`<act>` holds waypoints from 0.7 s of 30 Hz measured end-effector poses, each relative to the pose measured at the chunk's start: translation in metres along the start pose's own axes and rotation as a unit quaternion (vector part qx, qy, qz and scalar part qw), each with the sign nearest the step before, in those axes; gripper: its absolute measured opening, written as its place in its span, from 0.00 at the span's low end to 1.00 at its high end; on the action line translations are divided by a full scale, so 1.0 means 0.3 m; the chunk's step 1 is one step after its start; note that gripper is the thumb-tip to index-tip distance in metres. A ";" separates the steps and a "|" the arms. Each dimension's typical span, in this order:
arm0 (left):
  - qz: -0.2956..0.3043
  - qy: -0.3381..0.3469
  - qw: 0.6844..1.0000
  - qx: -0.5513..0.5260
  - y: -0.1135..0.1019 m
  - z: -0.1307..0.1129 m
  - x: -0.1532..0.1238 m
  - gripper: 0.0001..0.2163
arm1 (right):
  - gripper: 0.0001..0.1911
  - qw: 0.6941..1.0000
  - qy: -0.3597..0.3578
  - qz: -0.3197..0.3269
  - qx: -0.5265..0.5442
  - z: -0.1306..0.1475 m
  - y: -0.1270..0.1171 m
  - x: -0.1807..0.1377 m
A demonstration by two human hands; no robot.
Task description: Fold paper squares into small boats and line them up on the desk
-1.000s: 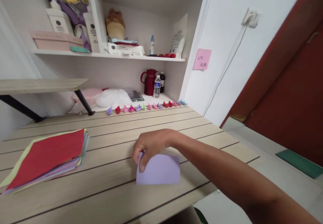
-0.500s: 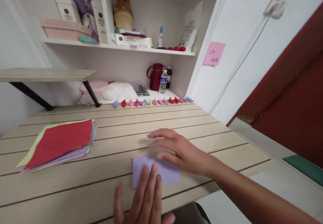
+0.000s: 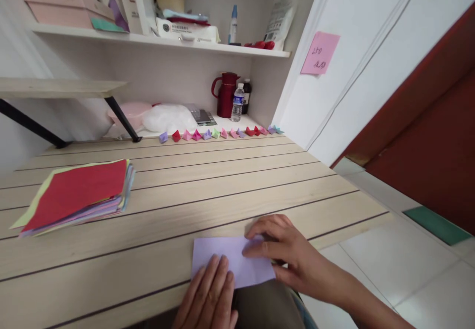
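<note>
Bottom centre of the frame: the folded lilac paper rectangle [image 3: 226, 256] lies at the near edge of the pale slatted wooden table [image 3: 185, 195], its lower right corner just over the lip. The left hand [image 3: 210, 299] is flat, fingers together, tips resting on the paper's near edge, gripping nothing. The right hand [image 3: 287, 252] has curled fingers pressing the sheet's right part; its thumb sits at the right edge, and I cannot tell if it pinches there.

To my eye this is a flattening press. It would go best with the left hand pinning the sheet while the right fingertips run firmly along the fold, edges kept flush.

The stack of coloured paper sheets with a red top [image 3: 77, 193] sits well apart, centre left.
</note>
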State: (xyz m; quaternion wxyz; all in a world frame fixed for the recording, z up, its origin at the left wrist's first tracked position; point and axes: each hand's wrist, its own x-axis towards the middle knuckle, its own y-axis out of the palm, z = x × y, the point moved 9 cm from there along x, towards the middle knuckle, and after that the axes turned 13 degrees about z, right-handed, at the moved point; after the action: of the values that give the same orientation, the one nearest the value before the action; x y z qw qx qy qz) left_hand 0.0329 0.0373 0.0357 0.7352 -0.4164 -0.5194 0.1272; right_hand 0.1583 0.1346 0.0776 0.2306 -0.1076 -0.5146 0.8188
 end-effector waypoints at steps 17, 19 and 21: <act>0.013 -0.061 0.998 0.001 0.010 0.038 0.023 0.15 | 0.11 0.982 0.166 -0.088 0.023 -0.104 -0.013 0.091; 0.024 -0.053 0.998 0.016 0.010 0.040 0.022 0.15 | 0.12 0.982 0.169 -0.088 0.018 -0.108 -0.014 0.092; 0.046 -0.031 0.998 0.042 0.013 0.038 0.021 0.15 | 0.12 0.983 0.156 -0.088 0.028 -0.106 -0.020 0.086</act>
State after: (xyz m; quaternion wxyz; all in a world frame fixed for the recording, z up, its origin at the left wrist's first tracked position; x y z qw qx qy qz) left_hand 0.0268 0.0492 0.0382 0.7289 -0.4043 -0.5167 0.1958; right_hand 0.1506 0.1747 0.0703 0.3820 -0.1822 -0.4564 0.7827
